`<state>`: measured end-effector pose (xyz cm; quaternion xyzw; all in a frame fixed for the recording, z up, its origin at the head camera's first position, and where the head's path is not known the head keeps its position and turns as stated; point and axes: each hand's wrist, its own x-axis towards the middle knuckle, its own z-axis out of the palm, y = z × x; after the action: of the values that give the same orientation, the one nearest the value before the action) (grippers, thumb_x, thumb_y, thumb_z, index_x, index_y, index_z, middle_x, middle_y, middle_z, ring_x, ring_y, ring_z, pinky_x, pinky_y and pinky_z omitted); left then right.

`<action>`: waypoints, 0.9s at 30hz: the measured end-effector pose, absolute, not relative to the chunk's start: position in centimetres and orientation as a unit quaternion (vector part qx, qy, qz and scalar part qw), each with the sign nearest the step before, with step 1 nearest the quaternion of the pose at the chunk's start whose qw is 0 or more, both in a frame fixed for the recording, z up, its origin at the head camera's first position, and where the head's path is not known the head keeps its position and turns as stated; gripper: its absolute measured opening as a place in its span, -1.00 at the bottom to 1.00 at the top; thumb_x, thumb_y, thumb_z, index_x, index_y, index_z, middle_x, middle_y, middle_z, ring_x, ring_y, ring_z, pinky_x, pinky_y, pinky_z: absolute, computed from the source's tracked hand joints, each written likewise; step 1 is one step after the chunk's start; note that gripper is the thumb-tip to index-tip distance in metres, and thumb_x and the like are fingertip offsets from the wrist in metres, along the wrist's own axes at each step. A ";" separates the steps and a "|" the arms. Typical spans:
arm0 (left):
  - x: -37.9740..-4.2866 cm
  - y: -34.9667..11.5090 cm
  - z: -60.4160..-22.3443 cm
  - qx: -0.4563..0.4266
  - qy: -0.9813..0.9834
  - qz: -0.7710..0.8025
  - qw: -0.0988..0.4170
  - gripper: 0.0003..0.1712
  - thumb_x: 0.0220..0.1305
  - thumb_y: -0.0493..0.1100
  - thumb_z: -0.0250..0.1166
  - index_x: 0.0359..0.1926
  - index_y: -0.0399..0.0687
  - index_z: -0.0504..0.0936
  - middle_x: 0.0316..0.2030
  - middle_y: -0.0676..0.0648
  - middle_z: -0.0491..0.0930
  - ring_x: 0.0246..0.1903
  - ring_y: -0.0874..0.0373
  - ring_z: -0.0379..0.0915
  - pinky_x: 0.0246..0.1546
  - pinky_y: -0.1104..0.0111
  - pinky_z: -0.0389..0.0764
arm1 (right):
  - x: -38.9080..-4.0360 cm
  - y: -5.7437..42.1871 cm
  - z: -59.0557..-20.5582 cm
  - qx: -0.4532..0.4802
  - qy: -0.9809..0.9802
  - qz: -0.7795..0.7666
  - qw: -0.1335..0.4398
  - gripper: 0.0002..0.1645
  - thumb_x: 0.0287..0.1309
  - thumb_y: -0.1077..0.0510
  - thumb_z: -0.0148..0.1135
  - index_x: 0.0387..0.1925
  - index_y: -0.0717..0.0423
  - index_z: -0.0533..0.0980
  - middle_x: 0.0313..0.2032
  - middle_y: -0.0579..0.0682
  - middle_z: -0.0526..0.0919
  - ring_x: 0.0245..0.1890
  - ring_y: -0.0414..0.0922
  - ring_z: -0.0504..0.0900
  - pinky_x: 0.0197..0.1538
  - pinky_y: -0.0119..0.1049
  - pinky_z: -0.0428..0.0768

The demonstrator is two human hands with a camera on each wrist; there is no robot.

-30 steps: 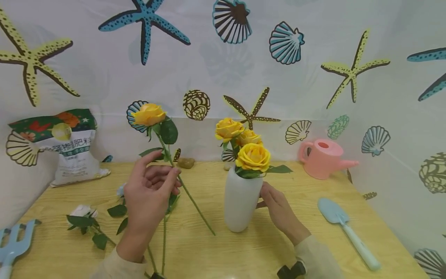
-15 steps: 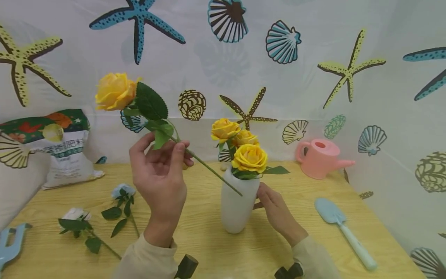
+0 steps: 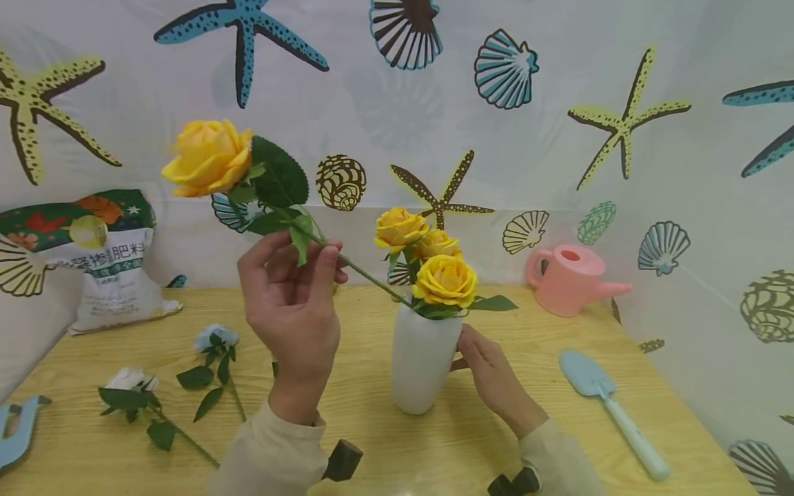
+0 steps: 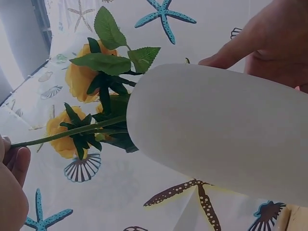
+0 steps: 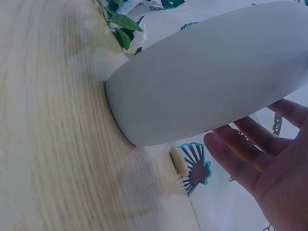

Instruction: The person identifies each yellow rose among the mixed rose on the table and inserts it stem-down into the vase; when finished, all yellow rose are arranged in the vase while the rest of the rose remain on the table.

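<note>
In the head view my left hand [image 3: 294, 310] pinches the green stem of a yellow rose [image 3: 211, 158] between thumb and fingers. The rose leans up to the left, its stem's lower end at the mouth of a white vase [image 3: 422, 365]. Several other yellow roses [image 3: 445, 281] stand in that vase. My right hand [image 3: 496, 382] touches the vase's right side, its fingers extended along the wall in the right wrist view. From the left wrist view the held stem [image 4: 62, 137] runs to the vase rim, where its tip is hidden.
On the wooden table [image 3: 372, 455] lie a white rose [image 3: 130, 381] and a pale blue rose [image 3: 216, 337] at left, beside a blue hand fork [image 3: 21, 430]. A fertilizer bag [image 3: 114, 275] stands behind. A pink watering can [image 3: 567, 279] and a blue trowel [image 3: 611, 406] are at right.
My left hand has brought the yellow rose up and right, tilting it so its stem end moves from beside the vase to the mouth. My right hand stays at the vase.
</note>
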<state>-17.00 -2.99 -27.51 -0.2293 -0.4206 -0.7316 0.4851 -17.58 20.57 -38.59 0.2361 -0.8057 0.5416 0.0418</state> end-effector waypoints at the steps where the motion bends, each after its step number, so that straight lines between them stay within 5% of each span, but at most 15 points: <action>1: -17.1 -2.9 -27.7 -0.241 -0.431 -0.726 0.479 -0.60 0.26 -0.40 0.37 0.04 -0.38 0.41 -0.28 -0.05 0.68 -0.36 0.13 0.70 -0.39 0.43 0.67 | -17.6 20.6 -38.6 0.238 -0.805 0.542 0.042 -0.45 0.65 0.05 -0.35 0.24 0.34 0.44 -0.02 0.31 0.63 -0.09 -0.34 0.62 -0.06 -0.13 0.74; 5: -17.6 -2.4 -28.6 -0.272 -0.485 -0.701 0.446 -0.56 0.30 -0.38 0.35 0.03 -0.54 0.34 -0.28 0.04 0.66 -0.36 0.24 0.68 -0.39 0.46 0.66 | -17.5 20.5 -38.5 0.238 -0.806 0.541 0.043 -0.45 0.65 0.06 -0.34 0.24 0.35 0.43 -0.02 0.32 0.63 -0.09 -0.35 0.61 -0.06 -0.15 0.74; 8: -17.7 -2.2 -29.1 -0.264 -0.537 -0.691 0.406 -0.55 0.27 -0.44 0.34 0.03 -0.58 0.30 -0.31 -0.09 0.65 -0.40 0.29 0.64 -0.40 0.48 0.65 | -17.5 20.5 -38.5 0.236 -0.806 0.542 0.041 -0.46 0.65 0.07 -0.34 0.24 0.35 0.43 -0.01 0.31 0.62 -0.09 -0.35 0.61 -0.06 -0.15 0.74; 14: -17.7 -1.9 -29.8 -0.222 -0.614 -0.690 0.312 -0.54 0.22 -0.50 0.35 0.08 -0.42 0.36 -0.32 -0.41 0.67 -0.54 0.35 0.57 -0.51 0.50 0.61 | -17.6 20.4 -38.4 0.235 -0.805 0.543 0.039 -0.48 0.65 0.09 -0.33 0.22 0.35 0.45 -0.03 0.30 0.63 -0.08 -0.34 0.62 -0.05 -0.14 0.74; 27: -17.8 -2.3 -30.2 -0.208 -0.694 -0.663 0.189 -0.40 0.25 -0.39 0.39 0.26 -0.18 0.36 -0.26 -0.32 0.75 -0.61 0.19 0.60 -0.60 0.40 0.59 | -17.5 20.3 -38.5 0.229 -0.811 0.536 0.042 -0.43 0.65 0.02 -0.33 0.31 0.30 0.42 0.03 0.29 0.64 -0.06 -0.31 0.63 -0.04 -0.09 0.73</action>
<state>-17.80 -2.30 -30.25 -0.2083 -0.6935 -0.6632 0.1893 -17.52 20.35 -38.55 0.2289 -0.8113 0.5363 0.0421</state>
